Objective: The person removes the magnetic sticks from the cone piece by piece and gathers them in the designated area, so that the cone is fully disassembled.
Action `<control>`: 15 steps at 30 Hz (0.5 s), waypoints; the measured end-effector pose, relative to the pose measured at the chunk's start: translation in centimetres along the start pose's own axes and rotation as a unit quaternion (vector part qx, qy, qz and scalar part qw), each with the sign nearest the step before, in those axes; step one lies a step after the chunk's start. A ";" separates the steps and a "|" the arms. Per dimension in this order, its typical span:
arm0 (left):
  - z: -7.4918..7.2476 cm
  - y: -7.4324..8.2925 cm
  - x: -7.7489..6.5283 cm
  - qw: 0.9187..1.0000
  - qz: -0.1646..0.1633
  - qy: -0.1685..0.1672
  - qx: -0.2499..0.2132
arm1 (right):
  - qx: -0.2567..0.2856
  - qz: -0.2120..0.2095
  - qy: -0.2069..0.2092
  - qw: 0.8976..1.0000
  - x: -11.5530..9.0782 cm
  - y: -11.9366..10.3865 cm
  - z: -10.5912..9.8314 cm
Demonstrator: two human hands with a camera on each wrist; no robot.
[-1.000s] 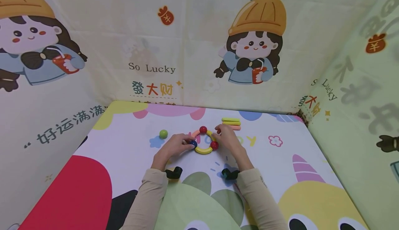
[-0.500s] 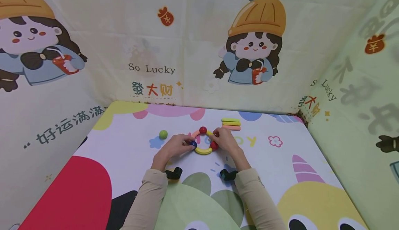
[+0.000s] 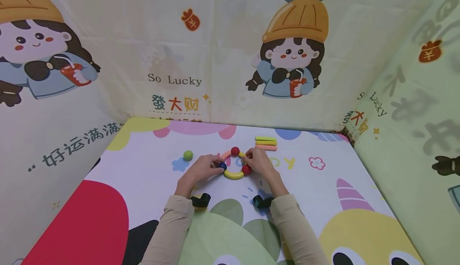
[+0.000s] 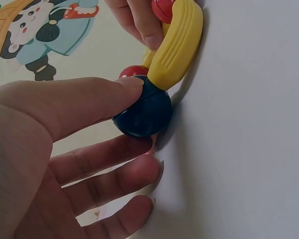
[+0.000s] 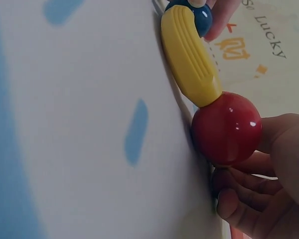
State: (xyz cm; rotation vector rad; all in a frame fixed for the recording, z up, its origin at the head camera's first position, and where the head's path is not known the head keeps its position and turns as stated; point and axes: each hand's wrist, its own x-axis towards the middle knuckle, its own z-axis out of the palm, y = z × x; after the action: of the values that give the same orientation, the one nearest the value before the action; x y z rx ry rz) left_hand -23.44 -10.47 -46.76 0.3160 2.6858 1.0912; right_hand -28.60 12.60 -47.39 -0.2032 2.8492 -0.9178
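A ring of curved bars and balls lies on the table before me in the head view. It has a yellow bar (image 3: 233, 175) at the front, a pink bar (image 3: 226, 154) at back left and another yellow bar (image 3: 242, 154) at back right. A blue ball (image 4: 144, 112) joins it on the left, a red ball (image 5: 227, 128) on the right and a second red ball (image 3: 235, 151) at the back. Thumb and forefinger of my left hand (image 3: 204, 167) pinch the blue ball. My right hand (image 3: 259, 161) pinches the back-right yellow bar, its fingertips partly hidden behind the right red ball.
A loose green ball (image 3: 188, 155) lies left of the ring. Beyond my right hand, several straight-looking bars (image 3: 266, 143) in yellow-green, yellow and pink lie side by side. A printed cloth wall (image 3: 223, 57) rises behind the table's far edge.
My right hand has come down and slightly left, its raised fingers closing onto the back-right yellow bar. The ring has shifted slightly. My left hand stays at the blue ball.
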 end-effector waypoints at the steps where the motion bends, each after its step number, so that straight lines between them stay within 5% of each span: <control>1: 0.0 0.0 0.0 1.000 0.001 0.000 0.001 | -0.001 0.002 -0.002 1.000 -0.1 0.0 0.0; 15: 0.1 0.0 0.0 0.998 0.005 0.053 0.021 | 0.007 0.047 -0.030 0.998 -1.4 -0.5 -0.1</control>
State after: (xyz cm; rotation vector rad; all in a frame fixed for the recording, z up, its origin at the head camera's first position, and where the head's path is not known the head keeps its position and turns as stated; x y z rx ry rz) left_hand -23.45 -10.35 -46.81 0.2858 2.8066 1.0848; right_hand -27.18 12.54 -46.91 -0.0933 2.7697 -0.8971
